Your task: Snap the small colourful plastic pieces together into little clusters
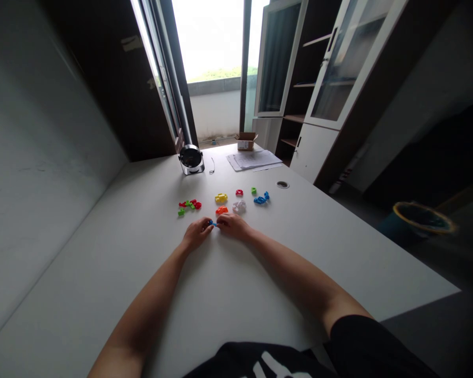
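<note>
The left hand (197,234) and the right hand (232,226) are closed, and together they pinch one small blue plastic piece (213,223) above the white counter (114,247).

head cam had my left hand (197,234) and right hand (233,226) pinching a little blue plastic piece (213,223) above the white desk (142,236), with an orange piece (221,210) just ahead.

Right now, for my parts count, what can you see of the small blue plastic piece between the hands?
The small blue plastic piece is bright, slightly glossy and looks rigid. The fingers hide most of it, so its exact shape cannot be told. It is held off-centre between the fingertips of the left hand and the right hand, just above the white table and nearest an orange piece.
</note>
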Demonstrator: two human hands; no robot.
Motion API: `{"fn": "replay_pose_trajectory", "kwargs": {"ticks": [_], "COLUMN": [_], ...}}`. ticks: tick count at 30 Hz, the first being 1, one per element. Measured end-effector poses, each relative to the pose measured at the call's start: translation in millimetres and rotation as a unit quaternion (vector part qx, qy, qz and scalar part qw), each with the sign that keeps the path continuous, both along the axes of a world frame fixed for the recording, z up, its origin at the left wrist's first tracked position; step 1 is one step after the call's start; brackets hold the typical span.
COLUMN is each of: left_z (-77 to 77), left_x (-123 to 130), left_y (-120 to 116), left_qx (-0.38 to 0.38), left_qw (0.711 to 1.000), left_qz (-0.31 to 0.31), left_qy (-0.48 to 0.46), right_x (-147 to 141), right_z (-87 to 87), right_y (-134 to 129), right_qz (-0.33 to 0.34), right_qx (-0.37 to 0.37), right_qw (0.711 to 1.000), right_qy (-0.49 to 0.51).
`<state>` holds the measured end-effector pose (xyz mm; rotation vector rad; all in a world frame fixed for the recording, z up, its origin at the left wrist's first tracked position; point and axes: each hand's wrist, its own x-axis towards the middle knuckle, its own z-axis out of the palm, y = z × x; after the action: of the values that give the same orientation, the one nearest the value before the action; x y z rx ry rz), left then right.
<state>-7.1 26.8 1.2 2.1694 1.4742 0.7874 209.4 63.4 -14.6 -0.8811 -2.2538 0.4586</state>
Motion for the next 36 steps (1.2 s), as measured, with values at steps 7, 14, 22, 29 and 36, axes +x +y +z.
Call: {"fn": "replay_pose_trajectory", "kwargs": {"ticks": [7, 14, 22, 29, 36], "left_z": [-1.6, -1.5, -1.2, 2.0, 3.6], "left_x": [-0.8, -1.3, -0.6, -0.2, 0.2], "left_y": [1.0, 1.0, 0.6, -1.1, -1.9], "left_qx": [-0.001, 0.005, 0.006, 0.005, 0.004], "left_qw": [1.0, 1.0, 1.0, 1.0, 1.0], "left_qz": [0.0, -0.004, -0.004, -0.007, -0.003], "left_qy": [-0.002, 0.0, -0.001, 0.0, 0.002], "right_x": [-0.2, 0.1, -0.1, -0.2, -0.2], "right_z": [-0.9, -0.9, 1.2, 0.7, 1.3], "right_y": [0.6, 0.7, -0.5, 0.1, -0.4], "right_qz": [-0.001, -0.002, -0.004, -0.006, -0.006], "right_qx": [0.003, 0.001, -0.006, -0.013, -0.013], "right_qw": [1.0, 1.0, 1.0, 1.0, 1.0], "right_qy": [0.001, 0.0, -0.003, -0.005, -0.003]}}
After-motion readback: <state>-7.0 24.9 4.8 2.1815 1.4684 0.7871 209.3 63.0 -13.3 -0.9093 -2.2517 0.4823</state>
